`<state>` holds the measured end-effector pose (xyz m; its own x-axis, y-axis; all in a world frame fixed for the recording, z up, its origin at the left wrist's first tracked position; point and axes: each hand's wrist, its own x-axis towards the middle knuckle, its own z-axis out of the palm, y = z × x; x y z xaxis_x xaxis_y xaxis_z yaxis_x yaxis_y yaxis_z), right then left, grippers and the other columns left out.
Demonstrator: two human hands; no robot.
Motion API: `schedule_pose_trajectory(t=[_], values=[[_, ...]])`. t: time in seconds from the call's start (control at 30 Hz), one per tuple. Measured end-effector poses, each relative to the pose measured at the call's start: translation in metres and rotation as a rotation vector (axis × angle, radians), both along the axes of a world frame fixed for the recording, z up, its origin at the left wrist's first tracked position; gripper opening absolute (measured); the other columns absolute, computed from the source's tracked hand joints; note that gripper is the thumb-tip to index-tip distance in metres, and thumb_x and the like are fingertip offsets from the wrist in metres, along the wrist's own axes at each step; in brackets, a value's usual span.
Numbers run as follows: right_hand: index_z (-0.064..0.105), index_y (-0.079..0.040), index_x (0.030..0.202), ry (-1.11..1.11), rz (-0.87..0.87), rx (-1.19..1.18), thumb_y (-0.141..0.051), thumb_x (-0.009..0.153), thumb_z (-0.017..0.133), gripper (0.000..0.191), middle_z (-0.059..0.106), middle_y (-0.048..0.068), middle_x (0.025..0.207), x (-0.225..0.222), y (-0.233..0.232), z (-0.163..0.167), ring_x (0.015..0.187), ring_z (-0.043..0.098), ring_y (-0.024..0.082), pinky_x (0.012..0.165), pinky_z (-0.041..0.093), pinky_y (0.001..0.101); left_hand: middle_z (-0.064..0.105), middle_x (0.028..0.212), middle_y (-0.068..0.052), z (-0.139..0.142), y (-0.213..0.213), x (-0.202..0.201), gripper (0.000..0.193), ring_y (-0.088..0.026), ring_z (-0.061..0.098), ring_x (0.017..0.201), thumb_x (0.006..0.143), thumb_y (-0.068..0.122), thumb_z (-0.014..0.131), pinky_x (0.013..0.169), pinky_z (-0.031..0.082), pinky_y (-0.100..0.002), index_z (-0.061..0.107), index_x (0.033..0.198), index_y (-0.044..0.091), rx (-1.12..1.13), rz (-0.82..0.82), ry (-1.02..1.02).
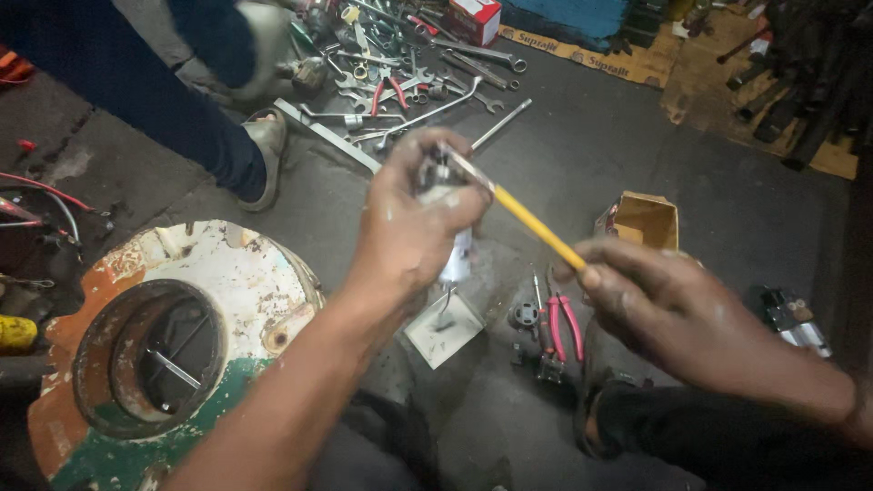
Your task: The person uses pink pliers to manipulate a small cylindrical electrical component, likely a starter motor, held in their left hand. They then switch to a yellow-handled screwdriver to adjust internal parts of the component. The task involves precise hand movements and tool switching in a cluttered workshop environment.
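My left hand (pixel 409 218) is closed around a small white cylindrical part (pixel 456 259) with a metal top end, held upright above the floor. My right hand (pixel 659 305) grips the handle end of a yellow-handled screwdriver (pixel 532 223). The screwdriver's metal tip (pixel 459 164) rests on the top of the part in my left hand. Below the part lies a small square white plate (pixel 446 329) on the dark floor.
A big round worn white, green and rust-coloured housing (pixel 155 355) with a hole sits at lower left. Pink-handled pliers (pixel 559 323) and an open cardboard box (pixel 644 221) lie to the right. Several wrenches (pixel 409 82) are piled at the top. Another person's leg and sandal (pixel 259 145) stand at upper left.
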<state>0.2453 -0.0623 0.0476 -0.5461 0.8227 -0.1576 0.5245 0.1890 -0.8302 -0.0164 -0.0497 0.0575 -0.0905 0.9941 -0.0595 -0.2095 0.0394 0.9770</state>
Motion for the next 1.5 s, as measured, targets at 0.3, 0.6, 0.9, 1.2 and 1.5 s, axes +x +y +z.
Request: schedule_pose_trajectory(t=[0.3, 0.6, 0.9, 1.2, 1.5], values=[[0.067, -0.012, 0.123, -0.038, -0.219, -0.266, -0.033, 0.102, 0.054, 0.032, 0.053, 0.0, 0.063, 0.005, 0.001, 0.012, 0.044, 0.043, 0.008, 0.038, 0.038, 0.0277, 0.068, 0.097, -0.004, -0.003, 0.007, -0.017, 0.05, -0.011, 0.064, 0.076, 0.078, -0.008, 0.073, 0.059, 0.055, -0.026, 0.059, 0.123, 0.006, 0.151, -0.06, -0.004], [0.064, -0.009, 0.12, -0.001, -0.258, -0.363, -0.034, 0.102, 0.053, 0.033, 0.049, 0.003, 0.057, 0.018, 0.008, 0.008, 0.041, 0.039, 0.011, 0.034, 0.034, 0.0306, 0.068, 0.098, -0.004, 0.002, -0.001, -0.025, 0.055, -0.014, 0.065, 0.073, 0.077, -0.006, 0.072, 0.052, 0.054, -0.03, 0.058, 0.128, 0.008, 0.048, -0.16, -0.009], [0.056, -0.004, 0.124, 0.414, -0.193, -0.375, -0.024, 0.101, 0.057, 0.03, 0.063, 0.008, 0.085, 0.007, 0.018, 0.005, 0.073, 0.066, 0.016, 0.056, 0.054, 0.0308, 0.072, 0.103, -0.011, 0.001, -0.019, -0.004, 0.078, -0.019, 0.069, 0.094, 0.078, -0.002, 0.073, 0.081, 0.061, -0.032, 0.046, 0.15, 0.01, 0.234, -0.378, 0.373], [0.068, -0.006, 0.125, 0.251, -0.123, -0.277, -0.015, 0.083, 0.073, 0.042, 0.069, 0.0, 0.082, -0.019, 0.018, 0.021, 0.057, 0.059, 0.007, 0.046, 0.049, 0.0233, 0.076, 0.118, -0.018, -0.002, -0.026, 0.024, 0.112, -0.042, 0.072, 0.106, 0.073, 0.01, 0.079, 0.094, 0.056, -0.046, 0.011, 0.162, 0.006, 0.401, -0.5, 0.796], [0.073, -0.005, 0.116, 0.141, -0.094, -0.105, -0.013, 0.081, 0.077, 0.035, 0.078, 0.003, 0.094, -0.014, 0.017, 0.017, 0.075, 0.075, 0.007, 0.058, 0.063, 0.0219, 0.075, 0.121, -0.017, -0.001, -0.025, 0.03, 0.105, -0.04, 0.072, 0.106, 0.074, 0.01, 0.079, 0.092, 0.058, -0.045, 0.018, 0.159, 0.003, 0.413, -0.503, 0.773]])
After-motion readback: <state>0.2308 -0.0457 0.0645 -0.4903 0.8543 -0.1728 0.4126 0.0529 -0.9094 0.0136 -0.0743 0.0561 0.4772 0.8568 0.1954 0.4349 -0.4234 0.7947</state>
